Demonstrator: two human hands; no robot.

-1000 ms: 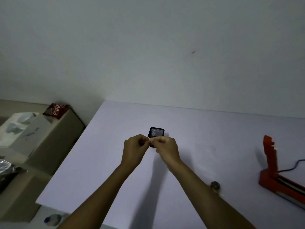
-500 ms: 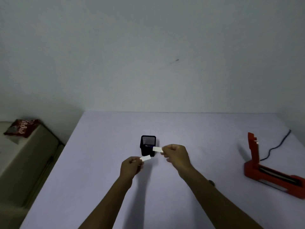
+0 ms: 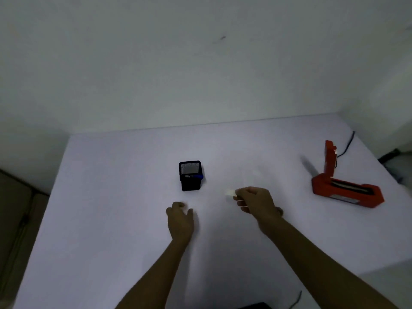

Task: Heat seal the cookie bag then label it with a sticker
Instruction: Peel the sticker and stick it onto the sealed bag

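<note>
Two hands over the white table: right hand pinches one small white sticker, left hand loosely curled, contents unclear. One black mesh pen cup at centre, one red heat sealer, lid up, at right.

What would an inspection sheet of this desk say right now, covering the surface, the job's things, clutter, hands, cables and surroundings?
Surface: pale white tabletop, dimly lit.
Job's things: red heat sealer with raised lid at right; small white sticker piece pinched in the right hand; no cookie bag that I can make out.
Clutter: black mesh pen holder with a blue-capped pen, mid-table; a small dark round thing behind the right wrist, unclear.
Hands: left hand low over the table, fingers curled, contents unclear.
Cables: black cord behind the sealer; another thin dark cord at the near edge.
Surroundings: plain grey-white wall.
</note>
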